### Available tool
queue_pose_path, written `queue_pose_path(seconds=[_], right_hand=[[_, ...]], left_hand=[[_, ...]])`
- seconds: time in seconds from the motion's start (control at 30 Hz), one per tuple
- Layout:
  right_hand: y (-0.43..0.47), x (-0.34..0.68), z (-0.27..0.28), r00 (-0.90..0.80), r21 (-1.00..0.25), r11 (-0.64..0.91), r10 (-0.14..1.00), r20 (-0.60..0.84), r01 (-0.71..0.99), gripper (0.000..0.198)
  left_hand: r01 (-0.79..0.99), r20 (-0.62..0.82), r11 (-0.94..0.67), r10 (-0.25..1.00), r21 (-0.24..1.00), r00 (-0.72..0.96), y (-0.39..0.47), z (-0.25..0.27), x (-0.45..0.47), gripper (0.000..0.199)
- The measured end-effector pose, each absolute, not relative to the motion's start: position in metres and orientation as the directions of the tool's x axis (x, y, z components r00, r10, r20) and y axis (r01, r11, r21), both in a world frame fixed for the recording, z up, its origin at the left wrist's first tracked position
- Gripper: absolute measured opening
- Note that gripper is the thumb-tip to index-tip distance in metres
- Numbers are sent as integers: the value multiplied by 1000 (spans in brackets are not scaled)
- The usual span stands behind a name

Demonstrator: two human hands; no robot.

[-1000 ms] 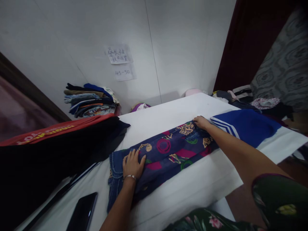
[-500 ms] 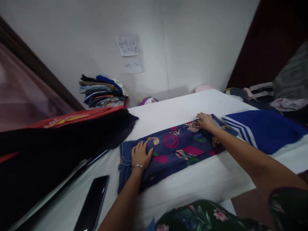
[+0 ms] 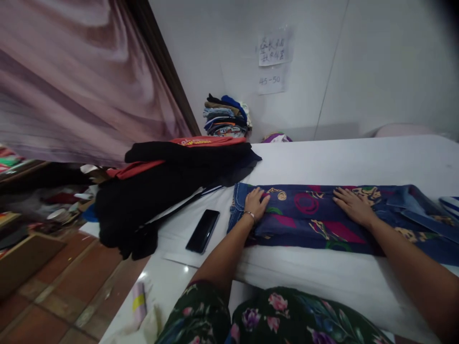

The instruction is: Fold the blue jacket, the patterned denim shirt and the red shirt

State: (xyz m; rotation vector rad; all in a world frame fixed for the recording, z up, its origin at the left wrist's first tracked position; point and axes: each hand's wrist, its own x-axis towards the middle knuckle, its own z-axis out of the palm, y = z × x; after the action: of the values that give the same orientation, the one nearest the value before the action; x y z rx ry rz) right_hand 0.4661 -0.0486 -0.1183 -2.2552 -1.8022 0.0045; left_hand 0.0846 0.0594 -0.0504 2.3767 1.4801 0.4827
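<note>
Left hand: open, palm down, fingers a little spread; the left hand [image 3: 256, 204] presses on the left end of the denim garment [image 3: 304, 220], a thin bracelet [image 3: 250, 216] at its wrist.
Right hand: also open and flat; the right hand [image 3: 353, 205] lies on the same garment, near its upper long side, right of the magenta ring print, gripping nothing.
Denim garment: folded into a long strip, lying on the white table [image 3: 322, 162] parallel to the far edge but closer to the near one; dark blue with magenta, green and tan prints. Its left end is plain denim; at its right end lie looser folds of plain and printed denim.
Striped cloth: a blue-and-white striped cloth [image 3: 450, 205] just beyond that right end, cut off by the view.
Phone: a dark phone [image 3: 203, 231], screen up, between the left forearm and the black clothing.
Black clothing: a heap of black clothing [image 3: 179, 177] across the table's left end, hanging over the left edge, with a red garment [image 3: 210, 140] showing behind it.
Far edge, left part: a stack of folded clothes [image 3: 225, 117] beyond the red garment.
Near left corner: a pale purple roll-shaped object [image 3: 139, 303] with a yellow band.
Wall: two handwritten paper notes [image 3: 272, 59], the lower reading 45-50.
</note>
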Motion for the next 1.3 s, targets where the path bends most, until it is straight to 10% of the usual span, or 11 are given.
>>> queue_pose_path(seconds=[0.37,0.63,1.3], right_hand=[[-46,465,-122,240,-187,-208,956,169,960,53],[-47,462,-115,253,-222,-218,957,142,950,56],[-47,467,-118,255,-234,-214,953,163,948,55]], left_hand=[[884,-94,5,995,468,44,154,-31,28,63],[859,-109,40,994,510,18,167,-41,25,30],[856,-13,-15,1000,516,26,75,-25,-10,24]])
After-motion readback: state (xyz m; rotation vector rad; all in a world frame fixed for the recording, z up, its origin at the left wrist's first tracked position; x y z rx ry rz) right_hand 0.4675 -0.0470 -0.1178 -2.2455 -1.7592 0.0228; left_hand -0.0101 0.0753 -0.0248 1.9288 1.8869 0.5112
